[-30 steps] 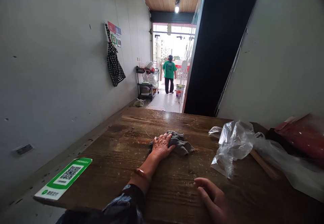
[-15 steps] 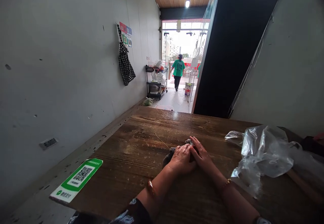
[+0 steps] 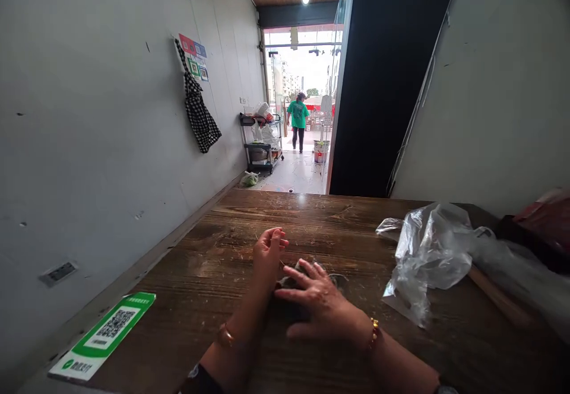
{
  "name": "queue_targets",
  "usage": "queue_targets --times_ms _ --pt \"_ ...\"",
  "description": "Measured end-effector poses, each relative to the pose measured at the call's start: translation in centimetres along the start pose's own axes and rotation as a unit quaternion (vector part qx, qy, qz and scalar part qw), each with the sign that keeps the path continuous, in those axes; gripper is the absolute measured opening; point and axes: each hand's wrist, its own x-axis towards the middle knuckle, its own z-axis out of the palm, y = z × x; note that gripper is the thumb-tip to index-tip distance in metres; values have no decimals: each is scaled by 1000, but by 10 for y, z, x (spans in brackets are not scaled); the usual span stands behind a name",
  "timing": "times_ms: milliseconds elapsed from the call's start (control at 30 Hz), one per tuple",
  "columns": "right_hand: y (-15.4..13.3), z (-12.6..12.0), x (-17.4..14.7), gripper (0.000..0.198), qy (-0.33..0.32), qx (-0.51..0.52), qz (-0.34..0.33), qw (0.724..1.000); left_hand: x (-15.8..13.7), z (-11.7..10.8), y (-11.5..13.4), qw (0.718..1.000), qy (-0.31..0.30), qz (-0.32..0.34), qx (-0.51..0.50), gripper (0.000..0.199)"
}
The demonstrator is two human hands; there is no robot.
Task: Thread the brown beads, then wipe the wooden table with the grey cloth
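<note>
Cloth (image 3: 290,281), grey and bunched, mid-counter (image 3: 191,305), right there under your right hand (image 3: 323,299), fingers fanned wide over it! Your left hand (image 3: 269,245) sits just left and farther, fingers curled in; can't tell whether it pinches anything. Clear plastic (image 3: 430,251) sprawls off right, green QR card (image 3: 107,334) near left.

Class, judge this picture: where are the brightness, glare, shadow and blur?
Head view: daylight washes out the glass-sided doorway; head view: a pale glare spot marks the far part of the dark brown wooden table, and the crumpled transparent plastic bag glints; head view: shadow lies beneath the spread, bare right hand; head view: the dark red item at the right edge looks smeared.
</note>
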Motion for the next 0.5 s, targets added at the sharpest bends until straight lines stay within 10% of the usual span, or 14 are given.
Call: queue_targets --times_ms 267,500 --pt "-26 12 -4 40 -54 40 -149 987 21 -27 2 993 105 -28 -49 38" --pt "62 -12 3 36 66 -82 152 983 15 -19 -5 995 10 -92 -31 46"
